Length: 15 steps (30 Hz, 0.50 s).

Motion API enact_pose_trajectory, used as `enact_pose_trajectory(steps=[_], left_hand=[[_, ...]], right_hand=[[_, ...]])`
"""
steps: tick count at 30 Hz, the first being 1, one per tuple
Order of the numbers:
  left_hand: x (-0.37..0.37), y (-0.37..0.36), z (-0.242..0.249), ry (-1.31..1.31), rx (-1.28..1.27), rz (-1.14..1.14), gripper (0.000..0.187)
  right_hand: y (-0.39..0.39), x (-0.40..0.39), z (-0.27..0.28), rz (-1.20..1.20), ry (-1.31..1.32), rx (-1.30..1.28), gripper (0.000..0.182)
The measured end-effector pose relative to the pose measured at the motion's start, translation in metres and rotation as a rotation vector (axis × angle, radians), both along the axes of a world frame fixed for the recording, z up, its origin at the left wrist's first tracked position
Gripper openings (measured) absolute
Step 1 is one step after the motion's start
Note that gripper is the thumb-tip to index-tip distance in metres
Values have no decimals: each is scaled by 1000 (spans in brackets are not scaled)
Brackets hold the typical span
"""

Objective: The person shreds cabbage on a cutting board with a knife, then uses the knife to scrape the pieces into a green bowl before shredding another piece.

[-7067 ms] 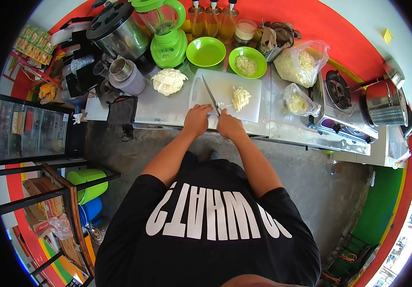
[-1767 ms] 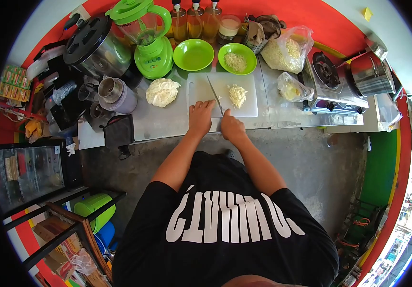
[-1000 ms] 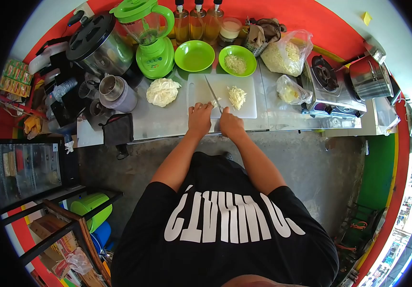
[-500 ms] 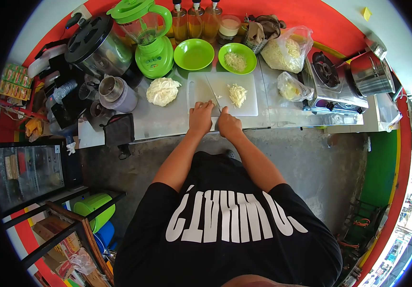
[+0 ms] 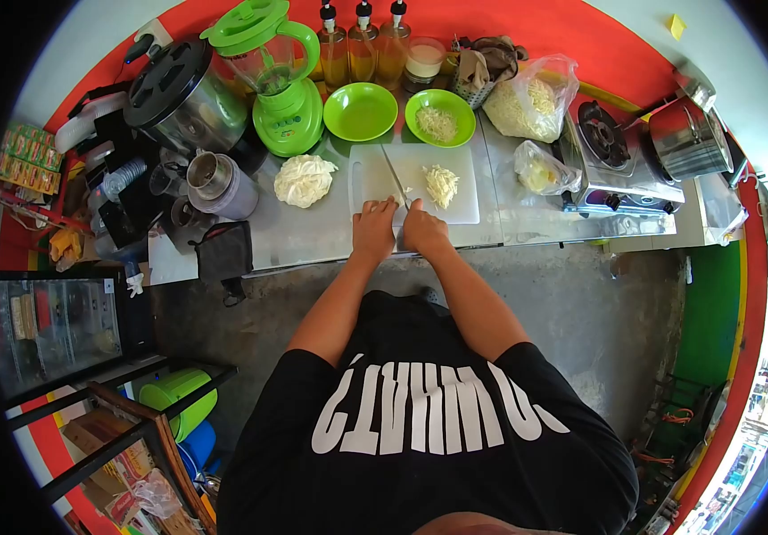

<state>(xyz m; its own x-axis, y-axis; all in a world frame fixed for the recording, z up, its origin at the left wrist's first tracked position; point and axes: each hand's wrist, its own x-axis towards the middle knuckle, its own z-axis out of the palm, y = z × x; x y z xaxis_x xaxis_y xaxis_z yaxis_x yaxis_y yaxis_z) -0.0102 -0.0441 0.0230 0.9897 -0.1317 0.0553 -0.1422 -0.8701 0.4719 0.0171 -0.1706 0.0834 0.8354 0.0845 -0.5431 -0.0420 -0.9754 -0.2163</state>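
A white cutting board (image 5: 464,209) lies on the metal counter. My right hand (image 5: 424,228) grips a knife (image 5: 393,169) by its handle, the blade pointing away across the board. Close on the blade's left, my left hand (image 5: 373,229) rests at the board's near edge with fingers bent and together; whatever is under them is hidden. Tiny pale bits lie beside the blade. To the right of the knife sits a pile of shredded cabbage (image 5: 441,186). A larger pale piece of cabbage (image 5: 305,181) lies on the counter left of the board.
Behind the board stand two green bowls (image 5: 360,112), the right one (image 5: 455,132) holding pale shreds. A green blender (image 5: 288,116) and pump bottles (image 5: 363,49) line the back. On the right are plastic bags (image 5: 518,111) and a gas stove (image 5: 616,183); a steel cup (image 5: 210,176) stands left.
The view has shifted slightly. My hands stay close together at the board's near edge, and the knife tilts a little more to the left.
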Motion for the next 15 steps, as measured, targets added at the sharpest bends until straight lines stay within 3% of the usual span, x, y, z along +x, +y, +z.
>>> enact_pose_trajectory(steps=[15], left_hand=[[-2,3,-1,29,-38,10,56]], right_hand=[[6,1,6,30,44,-29,51]])
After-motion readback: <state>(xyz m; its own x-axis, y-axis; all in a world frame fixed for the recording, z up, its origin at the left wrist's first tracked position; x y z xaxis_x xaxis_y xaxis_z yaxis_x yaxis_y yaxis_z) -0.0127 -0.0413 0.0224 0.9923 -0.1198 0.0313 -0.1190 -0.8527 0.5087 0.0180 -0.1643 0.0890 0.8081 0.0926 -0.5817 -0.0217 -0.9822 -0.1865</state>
